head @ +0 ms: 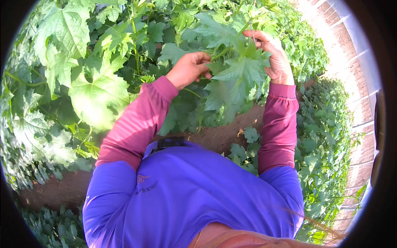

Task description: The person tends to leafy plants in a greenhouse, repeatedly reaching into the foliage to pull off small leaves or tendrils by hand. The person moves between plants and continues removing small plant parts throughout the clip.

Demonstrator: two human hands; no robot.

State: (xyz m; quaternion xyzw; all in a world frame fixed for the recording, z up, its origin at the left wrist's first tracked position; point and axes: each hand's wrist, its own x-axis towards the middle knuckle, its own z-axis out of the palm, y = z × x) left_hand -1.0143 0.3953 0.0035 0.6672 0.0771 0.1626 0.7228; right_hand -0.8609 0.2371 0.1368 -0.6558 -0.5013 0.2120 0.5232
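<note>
My left hand [194, 68] pinches a green vine stem [222, 53] between thumb and fingertips, with thin curly tendrils beside it. To its right, my right hand [277, 62] is raised with curled fingers around a thin twine [253, 35] that runs up along the upper vine. Its thumb is partly behind foliage. Between the two hands hangs a large lobed leaf [245, 69], which hides part of the stem. Another broad leaf [214, 32] spreads just above them.
Dense climbing plants [99, 83] fill the left and far side. Bare soil [214, 138] shows below the foliage, with low plants [319, 148] on the right. Beyond them stand a sunlit brick wall [361, 93] and pale sheeting [356, 31] at the rim.
</note>
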